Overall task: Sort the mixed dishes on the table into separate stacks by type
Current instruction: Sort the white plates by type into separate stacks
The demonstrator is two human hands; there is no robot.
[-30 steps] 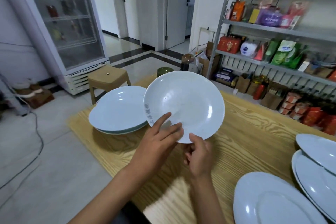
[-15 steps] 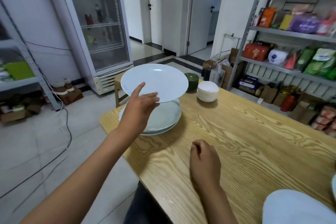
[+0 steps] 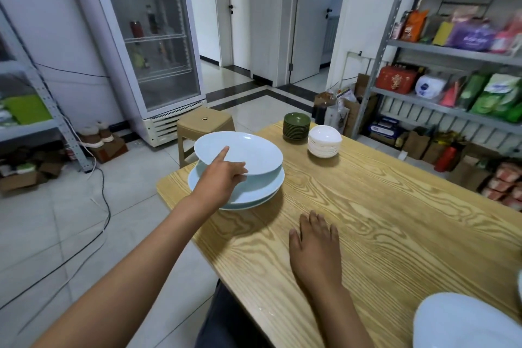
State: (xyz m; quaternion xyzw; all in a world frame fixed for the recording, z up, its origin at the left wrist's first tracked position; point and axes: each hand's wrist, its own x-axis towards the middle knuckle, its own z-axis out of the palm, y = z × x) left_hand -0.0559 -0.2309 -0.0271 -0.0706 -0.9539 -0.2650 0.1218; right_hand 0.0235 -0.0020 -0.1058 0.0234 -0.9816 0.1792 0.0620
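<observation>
Both forearms (image 3: 135, 271) bare, no sleeves; dark grey trousers (image 3: 226, 322) below.

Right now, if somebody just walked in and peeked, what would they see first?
Probably the big pale blue plate that the left hand holds by its near rim, just over a stack of the same plates at the table's left corner. Next, the right hand lying flat on the wood, and two neat piles at the far end: green dishes beside white bowls.

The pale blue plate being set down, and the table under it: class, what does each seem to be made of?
Pale blue plate: likely glazed ceramic, with a smooth glossy surface and a bright highlight. Table: wood or wood-look laminate, with bold printed-looking grain and a matte finish.
</observation>
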